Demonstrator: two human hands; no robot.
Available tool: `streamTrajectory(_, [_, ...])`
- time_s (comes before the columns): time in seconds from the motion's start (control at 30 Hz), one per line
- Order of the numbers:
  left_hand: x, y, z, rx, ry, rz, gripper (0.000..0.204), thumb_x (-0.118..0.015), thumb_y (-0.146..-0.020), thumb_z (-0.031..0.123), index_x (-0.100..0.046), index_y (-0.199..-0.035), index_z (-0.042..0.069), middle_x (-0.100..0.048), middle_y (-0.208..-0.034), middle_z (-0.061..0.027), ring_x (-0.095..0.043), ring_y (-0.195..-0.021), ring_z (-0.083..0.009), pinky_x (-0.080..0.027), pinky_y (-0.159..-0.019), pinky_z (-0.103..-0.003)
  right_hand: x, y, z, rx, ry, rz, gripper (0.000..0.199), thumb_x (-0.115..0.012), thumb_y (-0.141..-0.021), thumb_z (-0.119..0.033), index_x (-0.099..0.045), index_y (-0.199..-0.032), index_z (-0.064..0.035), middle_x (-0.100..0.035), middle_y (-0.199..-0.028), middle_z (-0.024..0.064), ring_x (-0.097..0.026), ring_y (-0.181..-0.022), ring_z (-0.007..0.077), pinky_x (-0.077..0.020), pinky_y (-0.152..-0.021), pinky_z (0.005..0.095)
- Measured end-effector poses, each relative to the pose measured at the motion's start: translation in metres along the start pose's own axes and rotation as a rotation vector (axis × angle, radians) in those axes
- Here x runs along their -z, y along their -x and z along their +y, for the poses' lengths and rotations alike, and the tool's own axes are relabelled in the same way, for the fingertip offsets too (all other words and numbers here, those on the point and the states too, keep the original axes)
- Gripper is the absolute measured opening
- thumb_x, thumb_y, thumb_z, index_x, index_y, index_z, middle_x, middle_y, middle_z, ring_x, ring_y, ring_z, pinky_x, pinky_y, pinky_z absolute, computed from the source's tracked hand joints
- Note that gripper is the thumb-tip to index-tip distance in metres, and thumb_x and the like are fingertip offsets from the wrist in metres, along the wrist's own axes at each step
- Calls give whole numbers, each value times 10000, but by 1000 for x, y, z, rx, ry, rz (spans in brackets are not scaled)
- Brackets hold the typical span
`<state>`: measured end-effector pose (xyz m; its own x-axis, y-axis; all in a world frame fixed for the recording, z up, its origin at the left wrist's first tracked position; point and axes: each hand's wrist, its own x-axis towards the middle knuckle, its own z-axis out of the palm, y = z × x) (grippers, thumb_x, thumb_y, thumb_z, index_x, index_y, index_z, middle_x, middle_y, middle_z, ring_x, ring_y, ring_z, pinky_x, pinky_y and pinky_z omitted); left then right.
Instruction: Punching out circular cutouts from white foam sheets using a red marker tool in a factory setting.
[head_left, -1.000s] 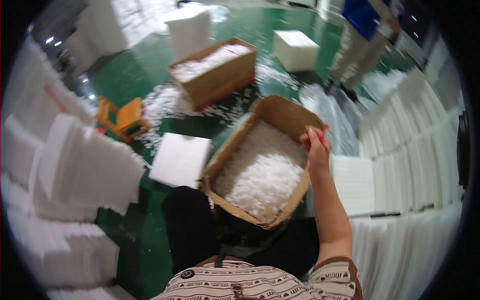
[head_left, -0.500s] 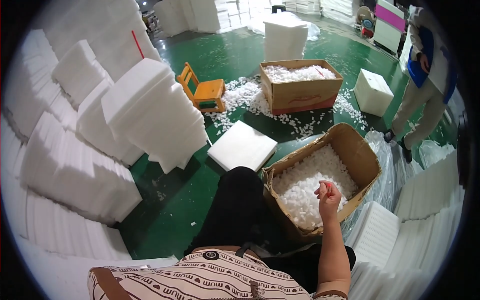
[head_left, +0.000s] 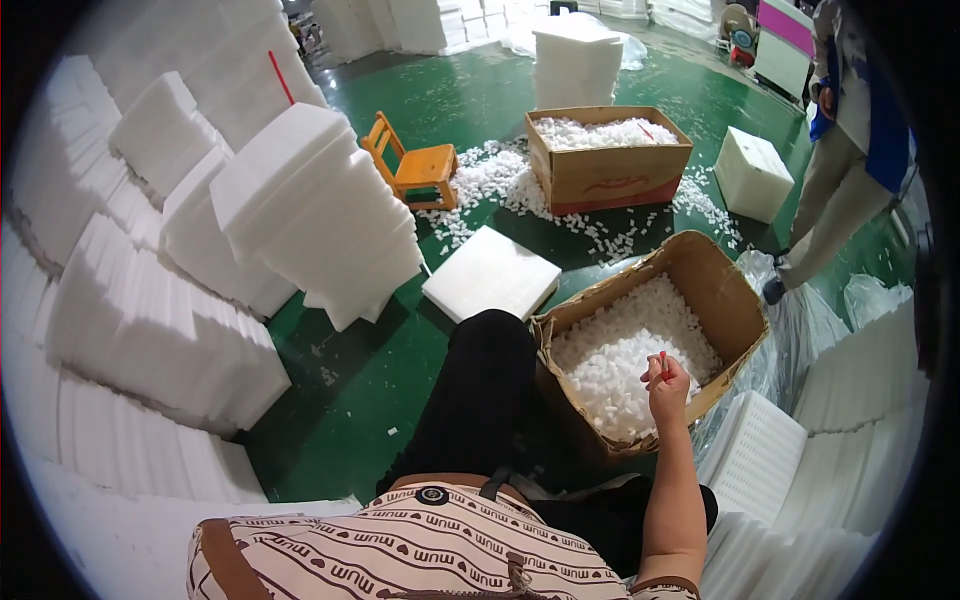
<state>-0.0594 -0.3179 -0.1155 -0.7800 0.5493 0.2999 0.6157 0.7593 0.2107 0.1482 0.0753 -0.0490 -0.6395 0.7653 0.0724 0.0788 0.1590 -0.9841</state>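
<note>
Matt brown cardboard box holds rough white foam bits; glossy green floor, wooden chair.

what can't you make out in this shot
- Left hand: nowhere in the head view.
- Thin red item in the right hand: too small to identify; the fingers cover most of it.
- Bottom of the near cardboard box: buried under white foam pieces.
- Standing person: cut off by the upper right rim.

near brown carton, foam-filled | far brown carton, red mark
</note>
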Motion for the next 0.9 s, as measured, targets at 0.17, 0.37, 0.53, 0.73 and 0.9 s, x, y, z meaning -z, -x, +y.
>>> streamTrajectory(0.17, [7, 0, -24, -19, 11, -48, 142, -505, -875, 168, -575, -927, 56, -598, -847, -130, -546, -649, -254, -491, -631, -346, -4, -4, 13, -10, 16, -12, 166, -560, -885, -169, -633, -893, -20, -571, -615, 36, -522, -546, 104, -402, -510, 206])
streamTrajectory(0.37, [-8, -51, -14, -174, 90, -86, 138, -509, -866, 171, -581, -909, 61, -600, -835, -123, -546, -646, -255, -487, -626, -350, 2, -8, 24, 26, 64, 42, 150, -574, -872, -132, -635, -914, -1, -588, -635, 36, -532, -551, 115, -424, -513, 216])
streamTrajectory(0.53, [-36, -114, 33, -432, 181, -170, 134, -512, -859, 172, -585, -894, 65, -602, -825, -117, -545, -644, -256, -483, -622, -353, -16, -11, 46, 45, 252, -17, 132, -572, -808, -112, -651, -880, -35, -632, -667, 71, -547, -585, 204, -437, -555, 303])
streamTrajectory(0.73, [-54, -137, 62, -636, 212, -312, 131, -516, -850, 175, -590, -875, 70, -604, -814, -110, -545, -641, -257, -479, -618, -357, -14, 1, 44, 39, 364, 12, 148, -571, -834, -181, -649, -847, -56, -629, -660, 70, -549, -581, 232, -436, -565, 316])
streamTrajectory(0.9, [-65, -117, 62, -730, 217, -477, 129, -519, -843, 177, -594, -860, 73, -606, -804, -105, -545, -639, -258, -475, -613, -360, -23, -6, 38, 42, 390, -2, 161, -571, -792, -174, -667, -896, -97, -655, -721, 93, -572, -623, 306, -446, -570, 371])
